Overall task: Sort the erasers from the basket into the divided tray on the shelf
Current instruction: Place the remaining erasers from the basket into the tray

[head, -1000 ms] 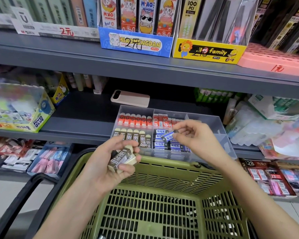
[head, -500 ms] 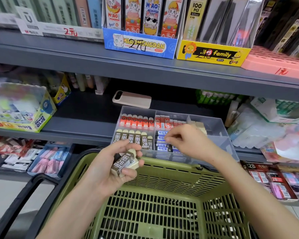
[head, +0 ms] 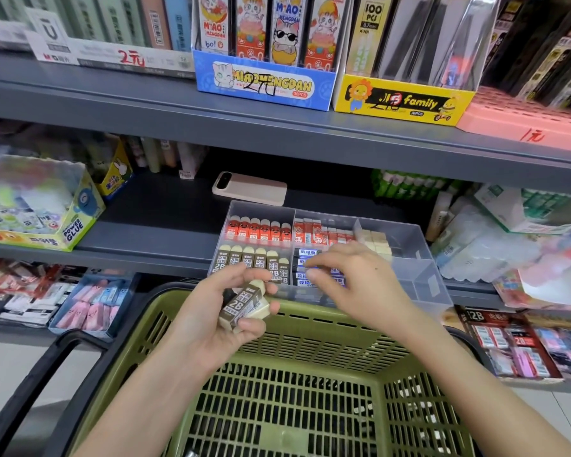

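Item: clear grey plastic divided tray (head: 424,247), standing on the middle grey metal shelf (head: 145,235), just behind the far rim of an olive-green slatted plastic basket (head: 343,319) with a black handle (head: 47,374). Contents by compartment: back left, a row of red-sleeved erasers (head: 257,229); back middle, red-and-white sleeved erasers (head: 314,233); back right, plain cream eraser blocks (head: 376,240); front left, brown-sleeved erasers marked 2B (head: 244,258), standing upright in a row; front middle, stacked blue-and-white sleeved erasers (head: 305,276). Left hand (head: 211,324): palm up over the basket's far rim, fingers curled round a small bundle of loose brown-sleeved 2B erasers (head: 244,305) with cream ends, held just in front of the tray's front left compartment. Right hand (head: 356,285): palm down over the front middle compartment, thumb and forefinger bent close together at the blue-and-white stack; motion blur there, so whether they pinch an eraser cannot be told. Surroundings: a beige slab-shaped phone-like object (head: 249,188) lying flat on the shelf behind the tray; a yellow-green cardboard box printed POWER GLUE (head: 40,209) at the left of the same shelf; on the shelf above, a blue cat-printed display carton (head: 264,82), a yellow carton lettered family (head: 399,100) and a pink plastic tray (head: 524,117).
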Available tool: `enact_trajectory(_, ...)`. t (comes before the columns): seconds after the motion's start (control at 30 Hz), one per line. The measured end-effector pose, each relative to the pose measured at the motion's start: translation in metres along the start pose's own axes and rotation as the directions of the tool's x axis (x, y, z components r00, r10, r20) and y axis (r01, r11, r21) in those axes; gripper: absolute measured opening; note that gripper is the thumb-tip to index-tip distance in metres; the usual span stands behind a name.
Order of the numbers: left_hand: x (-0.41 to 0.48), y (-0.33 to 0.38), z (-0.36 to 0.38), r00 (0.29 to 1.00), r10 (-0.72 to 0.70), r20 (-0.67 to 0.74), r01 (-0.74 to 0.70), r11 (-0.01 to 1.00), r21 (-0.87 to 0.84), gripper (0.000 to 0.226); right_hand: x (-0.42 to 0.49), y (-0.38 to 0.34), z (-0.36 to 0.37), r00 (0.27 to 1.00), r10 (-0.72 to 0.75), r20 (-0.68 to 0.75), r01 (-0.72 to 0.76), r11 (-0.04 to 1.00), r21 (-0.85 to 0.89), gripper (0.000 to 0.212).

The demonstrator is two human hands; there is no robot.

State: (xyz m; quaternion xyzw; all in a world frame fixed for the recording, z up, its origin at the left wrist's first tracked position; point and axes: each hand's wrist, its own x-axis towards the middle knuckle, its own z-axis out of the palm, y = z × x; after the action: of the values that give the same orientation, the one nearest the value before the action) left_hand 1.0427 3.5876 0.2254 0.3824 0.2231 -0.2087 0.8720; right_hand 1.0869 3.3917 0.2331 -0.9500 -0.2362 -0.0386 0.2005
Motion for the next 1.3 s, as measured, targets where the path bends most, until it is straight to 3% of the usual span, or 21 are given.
enact_trajectory(0.1, 0.001, -0.005, 0.002, 1.000, 0.005, -0.020, -0.004, 0.999, 0.040, 0.035, -0.008, -0.028, -0.004, 0.994, -0.105, 0.027, 0.096, 0.969, 0.229, 0.035)
enact_trajectory(0.27, 0.000, -0.014, 0.004, 0.999, 0.024, -0.026, -0.021, 0.992, 0.123, 0.033, -0.016, -0.046, 0.005, 0.993, -0.103, 0.058, 0.078, 0.942, 0.326, 0.025)
enact_trajectory(0.33, -0.002, -0.014, 0.001, 0.999, 0.025, -0.044, -0.019, 0.989, 0.148, 0.035, -0.019, -0.047, 0.004, 0.993, -0.070, 0.096, 0.001, 0.812, 0.583, 0.014)
enact_trajectory(0.4, -0.004, -0.012, -0.005, 0.996, 0.028, -0.084, -0.014, 0.988, 0.156, 0.035, -0.017, -0.044, 0.001, 0.991, -0.044, 0.123, -0.076, 0.572, 0.817, 0.015)
enact_trajectory(0.47, -0.006, -0.007, -0.013, 0.990, 0.048, -0.131, -0.028, 0.988, 0.151, 0.033, -0.010, -0.036, -0.004, 0.995, 0.054, 0.080, -0.095, 0.434, 0.896, 0.016)
enact_trajectory(0.53, -0.008, -0.002, -0.020, 0.986, 0.079, -0.148, -0.056, 0.986, 0.155, 0.029, 0.005, -0.027, -0.007, 0.976, 0.218, 0.000, -0.110, 0.495, 0.862, 0.019)
enact_trajectory(0.63, -0.010, 0.005, -0.027, 0.979, 0.138, -0.151, -0.106, 0.974, 0.199, 0.027, 0.030, -0.016, -0.002, 0.920, 0.370, -0.128, -0.205, 0.734, 0.648, 0.020)
enact_trajectory(0.83, -0.011, 0.009, -0.026, 0.973, 0.201, -0.112, -0.159, 0.940, 0.301, 0.023, 0.058, -0.026, 0.024, 0.943, 0.208, -0.260, -0.157, 0.966, 0.203, 0.019)
enact_trajectory(0.93, -0.010, 0.009, -0.027, 0.974, 0.198, -0.111, -0.158, 0.942, 0.295, 0.024, 0.064, -0.031, 0.030, 0.962, 0.081, -0.262, -0.091, 0.996, -0.025, 0.016)
enact_trajectory(1.03, -0.011, 0.010, -0.028, 0.975, 0.202, -0.095, -0.170, 0.947, 0.273, 0.025, 0.070, -0.035, 0.028, 0.976, 0.010, -0.217, -0.041, 0.989, -0.139, 0.014)
enact_trajectory(1.17, -0.012, 0.013, -0.029, 0.971, 0.234, -0.056, -0.203, 0.922, 0.330, 0.022, 0.080, -0.037, 0.022, 0.993, 0.038, -0.116, -0.048, 0.996, -0.080, 0.009)
enact_trajectory(1.2, -0.011, 0.013, -0.029, 0.961, 0.275, -0.027, -0.235, 0.864, 0.446, 0.022, 0.082, -0.036, 0.020, 0.993, 0.081, -0.085, -0.084, 0.996, -0.024, 0.010)
enact_trajectory(1.23, -0.009, 0.013, -0.029, 0.937, 0.347, 0.027, -0.286, 0.723, 0.628, 0.022, 0.084, -0.034, 0.018, 0.991, 0.121, -0.057, -0.119, 0.992, 0.030, 0.013)
enact_trajectory(1.3, -0.002, 0.015, -0.030, 0.839, 0.481, 0.253, -0.382, 0.190, 0.904, 0.032, 0.085, -0.029, 0.015, 0.985, 0.171, -0.017, -0.169, 0.981, 0.101, 0.018)
